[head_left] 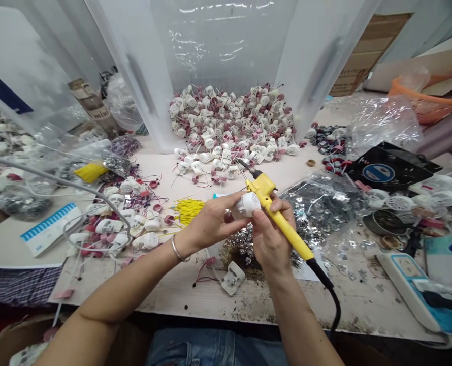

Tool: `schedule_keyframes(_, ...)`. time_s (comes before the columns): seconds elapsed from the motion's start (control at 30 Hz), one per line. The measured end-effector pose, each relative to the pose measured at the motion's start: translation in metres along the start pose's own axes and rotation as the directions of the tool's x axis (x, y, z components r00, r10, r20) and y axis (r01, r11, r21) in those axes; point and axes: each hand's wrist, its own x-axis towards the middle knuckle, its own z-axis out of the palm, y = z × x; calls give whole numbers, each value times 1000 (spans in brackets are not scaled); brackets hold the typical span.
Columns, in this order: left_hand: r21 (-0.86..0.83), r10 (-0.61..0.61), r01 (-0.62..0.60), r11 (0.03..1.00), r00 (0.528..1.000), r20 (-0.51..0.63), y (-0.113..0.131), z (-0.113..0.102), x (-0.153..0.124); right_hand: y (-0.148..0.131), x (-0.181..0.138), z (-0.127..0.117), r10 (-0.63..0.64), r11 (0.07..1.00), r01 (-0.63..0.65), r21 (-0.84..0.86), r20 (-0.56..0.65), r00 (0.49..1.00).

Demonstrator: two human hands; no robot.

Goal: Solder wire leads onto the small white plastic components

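My left hand (214,221), a metal bangle on its wrist, pinches a small round white plastic part (249,204) between thumb and fingers. In my right hand (271,239) is a yellow soldering gun (290,231), its dark tip aimed up and left. The right thumb also presses against the white part's side. Below the hands sits a heap of small shiny metal pieces (245,246). A white plastic piece with thin wires (233,278) lies nearer the table's front edge. A bundle of yellow wires (189,211) rests left of my hands.
At the back, a large translucent bin (226,46) lies tipped, white and pink parts (229,119) spilling out. More white parts (109,226) lie left. On the right are a black fan (378,170), a power strip (412,287) and a plastic bag of metal pieces (321,198).
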Motion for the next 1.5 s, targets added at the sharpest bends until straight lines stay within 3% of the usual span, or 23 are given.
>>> schedule_keyframes(0.1,219,-40,47,975,999,-33,-20,-17,11,-3,-4,-8,-45,995,45,-88,8,999)
schedule_keyframes(0.23,640,-226,115,760,970,93,-67,-29,25,-4,-17,-23,-112,973,87,-215,-109,988)
schedule_keyframes(0.3,693,-281,86,716,944,174,-86,-25,27,-4,-26,-31,-144,957,98,-274,-155,977)
schedule_keyframes(0.37,695,-283,87,713,944,172,-95,-16,24,-5,-36,-40,-171,935,103,-340,-177,969)
schedule_keyframes(0.47,649,-263,130,750,958,112,-89,1,15,-7,-53,-55,-193,891,83,-447,-206,959)
schedule_keyframes(0.63,509,-277,80,857,904,325,-61,26,-7,-8,-81,-70,-210,794,68,-604,-166,963)
schedule_keyframes(0.7,431,-232,78,899,919,318,-49,25,-19,-9,-90,-73,-257,734,125,-667,-102,961)
schedule_keyframes(0.8,381,-238,150,913,952,195,-27,8,-43,-10,-100,-79,-280,687,191,-702,-13,960)
schedule_keyframes(0.87,450,-373,261,854,910,181,-11,-6,-62,-8,-104,-82,-275,645,235,-728,66,959)
schedule_keyframes(0.93,504,-559,385,773,790,253,2,-13,-82,-3,-106,-81,-275,584,325,-744,195,941)
schedule_keyframes(1.0,500,-666,480,721,680,307,10,-12,-99,5,-107,-77,-258,558,434,-707,350,901)
schedule_keyframes(1.1,407,-706,580,705,631,323,13,-1,-115,18,-106,-70,-218,565,515,-645,485,847)
schedule_keyframes(1.17,327,-721,642,693,611,327,14,2,-123,23,-105,-68,-200,571,506,-647,488,850)
schedule_keyframes(1.23,235,-721,684,691,625,300,16,2,-129,26,-103,-68,-203,580,485,-655,461,864)
schedule_keyframes(1.27,181,-702,681,709,661,266,18,1,-133,26,-102,-69,-203,584,476,-657,449,870)
schedule_keyframes(1.4,-7,-461,470,883,870,177,28,5,-141,25,-97,-72,-173,593,478,-649,477,862)
schedule_keyframes(1.43,-31,-412,424,905,893,184,31,8,-141,24,-96,-73,-166,592,484,-645,490,856)
schedule_keyframes(1.5,-57,-399,419,906,891,216,34,15,-136,20,-98,-76,-170,584,495,-643,500,849)
